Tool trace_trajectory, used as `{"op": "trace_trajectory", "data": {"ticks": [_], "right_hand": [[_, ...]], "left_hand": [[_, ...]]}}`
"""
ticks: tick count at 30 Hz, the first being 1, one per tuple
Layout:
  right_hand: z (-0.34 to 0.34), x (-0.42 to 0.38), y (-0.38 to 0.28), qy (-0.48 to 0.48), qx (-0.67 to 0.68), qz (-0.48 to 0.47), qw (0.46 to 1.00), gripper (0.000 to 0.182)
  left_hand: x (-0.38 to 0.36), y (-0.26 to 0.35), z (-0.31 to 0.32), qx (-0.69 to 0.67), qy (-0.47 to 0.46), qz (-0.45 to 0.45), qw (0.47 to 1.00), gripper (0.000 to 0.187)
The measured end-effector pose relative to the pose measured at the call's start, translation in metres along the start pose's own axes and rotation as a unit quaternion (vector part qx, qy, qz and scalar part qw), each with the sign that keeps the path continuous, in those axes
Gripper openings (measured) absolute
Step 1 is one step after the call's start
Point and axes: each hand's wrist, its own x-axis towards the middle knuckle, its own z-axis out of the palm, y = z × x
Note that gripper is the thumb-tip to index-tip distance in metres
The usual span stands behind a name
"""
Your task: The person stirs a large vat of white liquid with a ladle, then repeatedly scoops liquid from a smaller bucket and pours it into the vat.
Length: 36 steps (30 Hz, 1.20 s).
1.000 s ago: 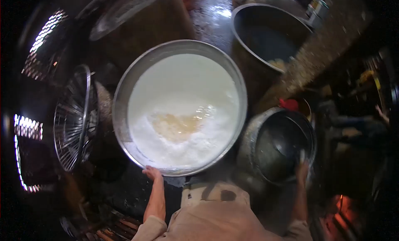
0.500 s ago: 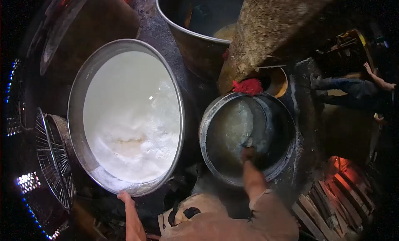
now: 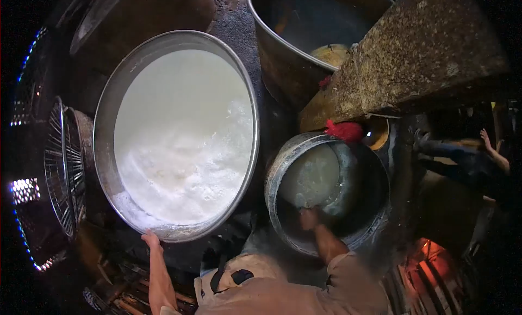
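Observation:
A large round metal pan [image 3: 175, 240] of white, frothy liquid [image 3: 179, 119] is on the left. My left hand [image 3: 150, 239] grips its near rim, with the fingers partly hidden there. To the right stands a deep, sooty metal pot [image 3: 274, 176] with cloudy liquid [image 3: 310, 173] in it. My right hand [image 3: 309, 219] reaches down inside this pot, fingers closed at the near edge of the pale round area. What it holds is too dim to make out. A red cloth [image 3: 345, 131] lies against the pot's far rim.
Behind stands another big metal vat [image 3: 293, 59] with dark liquid, beside a rough, speckled block [image 3: 418, 59]. A wire basket [image 3: 64, 163] leans at the left. Firewood [image 3: 427, 277] glows low on the right. Another person's arm [image 3: 495, 152] shows at the far right.
My view has shifted. Inside the pot, my right hand has moved toward the near left. My left hand stays at the pan's near rim.

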Motion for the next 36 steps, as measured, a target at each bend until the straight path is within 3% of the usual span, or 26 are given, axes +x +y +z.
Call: {"op": "trace_trajectory", "data": {"ticks": [1, 2, 4, 5, 7, 8, 9, 11, 12, 14, 16, 20, 21, 22, 24, 25, 26, 28, 29, 32, 34, 36], "right_hand": [[-0.006, -0.009, -0.007, -0.007, -0.023, 0.055, 0.998, 0.010], [-0.015, -0.016, -0.012, -0.005, -0.031, 0.049, 0.998, 0.010], [-0.037, -0.034, -0.022, -0.138, 0.165, 0.153, 0.965, 0.021], [-0.049, -0.036, -0.015, -0.135, 0.157, 0.146, 0.967, 0.021], [-0.066, -0.037, -0.008, -0.065, -0.025, 0.037, 0.997, 0.010], [-0.068, -0.053, -0.030, -0.064, -0.034, 0.030, 0.997, 0.010], [-0.076, -0.077, -0.051, -0.081, -0.165, -0.045, 0.982, 0.012], [-0.077, -0.143, -0.104, -0.113, -0.414, -0.186, 0.884, 0.016], [-0.078, -0.163, -0.119, -0.115, -0.421, -0.191, 0.879, 0.016], [-0.078, -0.196, -0.145, -0.102, -0.406, -0.099, 0.903, 0.022], [-0.086, -0.235, -0.164, -0.123, -0.527, -0.127, 0.831, 0.012], [-0.077, -0.288, -0.171, -0.051, -0.516, -0.188, 0.834, 0.021], [-0.090, -0.290, -0.165, -0.017, -0.412, -0.050, 0.910, 0.018], [-0.100, -0.287, -0.164, 0.022, -0.293, 0.092, 0.951, 0.014], [-0.073, -0.306, -0.175, 0.035, -0.279, 0.079, 0.956, 0.011], [-0.054, -0.324, -0.181, 0.052, -0.250, 0.072, 0.964, 0.007], [-0.034, -0.339, -0.190, 0.050, -0.257, 0.068, 0.963, 0.007], [0.003, -0.358, -0.204, 0.056, -0.213, 0.074, 0.973, 0.005], [0.012, -0.359, -0.203, 0.061, -0.246, 0.072, 0.965, 0.006], [0.068, -0.379, -0.215, 0.076, -0.237, 0.082, 0.965, 0.007], [0.111, -0.384, -0.220, 0.096, -0.252, 0.072, 0.960, 0.006], [0.158, -0.385, -0.221, 0.113, -0.269, 0.065, 0.954, 0.006]], "left_hand": [[-0.001, 0.001, 0.002, 0.017, 0.021, -0.003, 1.000, 0.059], [-0.006, 0.007, 0.004, 0.034, 0.041, -0.006, 0.999, 0.057], [-0.016, 0.013, 0.002, 0.009, 0.025, -0.002, 1.000, 0.056], [-0.016, 0.014, 0.002, 0.005, 0.017, 0.005, 1.000, 0.056], [-0.016, 0.012, 0.004, -0.021, 0.009, 0.021, 1.000, 0.055], [-0.003, 0.002, 0.006, -0.030, 0.007, 0.016, 0.999, 0.055], [0.011, -0.007, 0.011, -0.011, 0.023, 0.039, 0.999, 0.055], [0.017, -0.017, 0.014, -0.024, 0.048, 0.078, 0.995, 0.055], [0.003, -0.007, 0.013, -0.033, 0.050, 0.072, 0.996, 0.055], [-0.016, 0.011, 0.003, 0.008, 0.015, 0.060, 0.998, 0.056], [0.005, -0.007, 0.009, -0.029, 0.051, 0.062, 0.996, 0.057], [0.024, 0.002, -0.002, -0.155, 0.060, 0.044, 0.985, 0.059], [0.025, 0.015, -0.006, -0.164, 0.075, 0.047, 0.982, 0.058], [0.031, 0.026, -0.012, -0.171, 0.089, 0.052, 0.980, 0.057], [0.091, 0.016, -0.006, -0.158, 0.107, 0.095, 0.977, 0.056], [0.070, 0.048, -0.022, -0.154, 0.116, 0.090, 0.977, 0.053], [0.095, 0.048, -0.020, -0.171, 0.093, 0.112, 0.974, 0.052], [0.121, 0.066, -0.020, -0.114, 0.186, 0.113, 0.969, 0.051], [0.125, 0.079, -0.026, -0.118, 0.187, 0.110, 0.969, 0.051], [0.151, 0.095, -0.036, -0.102, 0.129, 0.150, 0.975, 0.054], [0.181, 0.089, -0.022, 0.007, 0.080, 0.124, 0.989, 0.058], [0.187, 0.085, -0.018, -0.002, 0.060, 0.166, 0.984, 0.062]]}}
